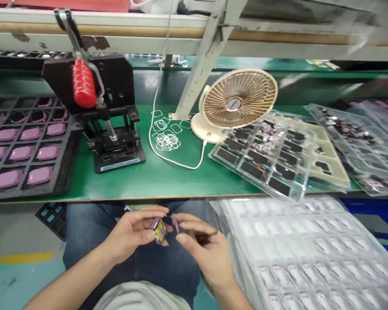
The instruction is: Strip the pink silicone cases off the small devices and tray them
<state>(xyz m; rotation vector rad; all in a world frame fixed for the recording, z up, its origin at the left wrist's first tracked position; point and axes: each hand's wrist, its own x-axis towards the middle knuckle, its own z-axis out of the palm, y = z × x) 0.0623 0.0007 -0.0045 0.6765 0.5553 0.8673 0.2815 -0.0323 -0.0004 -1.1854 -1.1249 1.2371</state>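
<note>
- Gripping a purple-edged device (161, 230) between thumb and fingers, the left hand (134, 230) is at the lower centre of the frame.
- Pinching a thin purple piece (175, 224), too blurred to make out fully, the right hand (210, 246) is just right of the device.
- Above, on the green bench (168, 184): white loops (166, 141) near centre, a black press (114, 92) with a red handle (84, 84) at upper left.
- At far left, a foam tray (63, 174) holds purple cases (40, 175); right of centre, a cream fan (239, 101) stands beside clear trays (297, 194).

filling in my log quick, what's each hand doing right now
Left hand: closed, holding an open purple case.
Right hand: closed, holding a thin purple piece.
</note>
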